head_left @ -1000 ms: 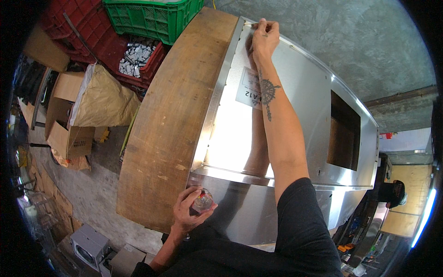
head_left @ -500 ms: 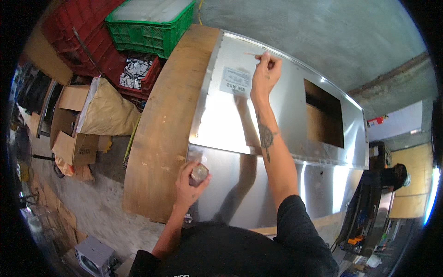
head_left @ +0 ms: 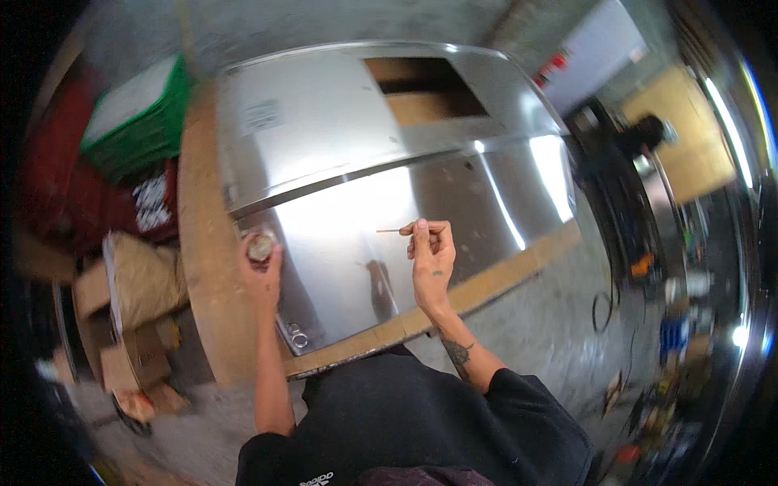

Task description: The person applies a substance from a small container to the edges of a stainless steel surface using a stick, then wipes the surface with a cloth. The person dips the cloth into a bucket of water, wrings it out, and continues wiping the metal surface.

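My left hand [head_left: 264,274] is wrapped round a small round jar-like container [head_left: 260,248], held above the left end of the shiny sheet-metal panel [head_left: 348,275]. What is inside it is too blurred to tell. In a closed pinch, my right hand [head_left: 432,255] grips a thin brownish stick [head_left: 388,232] that points left over the panel's near part. The tip is apart from the metal as far as I can see. Beyond a raised seam lies the panel's far part, with a rectangular opening [head_left: 438,109] and a pale printed label [head_left: 261,116].
A wooden tabletop [head_left: 211,300] carries the panel. Small metal rings [head_left: 298,335] lie at its near left corner. To the left stand a green crate [head_left: 142,121], a sack [head_left: 150,279] and a cardboard box [head_left: 134,360]. Dark machinery [head_left: 620,194] is at the right.
My right hand has come back from the panel's far part to its near part, stick still pinched. The whole view has turned rightward. My left hand still holds the container.
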`<state>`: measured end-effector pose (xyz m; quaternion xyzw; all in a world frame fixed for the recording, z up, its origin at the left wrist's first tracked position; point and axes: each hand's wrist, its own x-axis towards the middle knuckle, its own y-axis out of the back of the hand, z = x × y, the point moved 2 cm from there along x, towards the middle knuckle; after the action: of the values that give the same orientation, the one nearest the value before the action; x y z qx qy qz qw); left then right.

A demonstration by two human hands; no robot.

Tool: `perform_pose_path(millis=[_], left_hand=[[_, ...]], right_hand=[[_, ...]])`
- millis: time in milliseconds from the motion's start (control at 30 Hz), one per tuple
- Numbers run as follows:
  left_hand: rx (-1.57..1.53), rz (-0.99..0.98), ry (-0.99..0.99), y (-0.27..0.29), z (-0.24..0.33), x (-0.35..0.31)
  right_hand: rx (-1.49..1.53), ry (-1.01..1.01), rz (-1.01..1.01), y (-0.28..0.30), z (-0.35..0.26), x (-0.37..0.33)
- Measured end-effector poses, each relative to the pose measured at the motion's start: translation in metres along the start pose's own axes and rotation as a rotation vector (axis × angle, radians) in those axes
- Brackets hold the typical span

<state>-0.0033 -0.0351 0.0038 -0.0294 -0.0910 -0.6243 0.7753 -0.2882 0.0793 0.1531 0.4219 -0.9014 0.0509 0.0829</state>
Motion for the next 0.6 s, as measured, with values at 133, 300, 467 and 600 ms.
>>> perform_pose_path(millis=[133, 300, 467, 600], left_hand=[[-0.122, -0.031, -0.078, 0.008, -0.015, -0.003], [0.014, -0.134, 0.002, 0.011, 0.029, -0.029], [0.166, -0.197, -0.097, -0.042, 0.066, -0.118], [0.164, -0.390, -0.145, -0.133, 0.081, -0.208]], right_hand=[[0.080, -0.109, 0.271, 0.073, 0.009, -0.057], [0.208, -0.128, 0.494, 0.162, 0.029, -0.105], [0.246, -0.079, 0.596, 0.260, 0.032, -0.123], [0.200, -0.077, 0.653, 0.353, 0.024, -0.144]])
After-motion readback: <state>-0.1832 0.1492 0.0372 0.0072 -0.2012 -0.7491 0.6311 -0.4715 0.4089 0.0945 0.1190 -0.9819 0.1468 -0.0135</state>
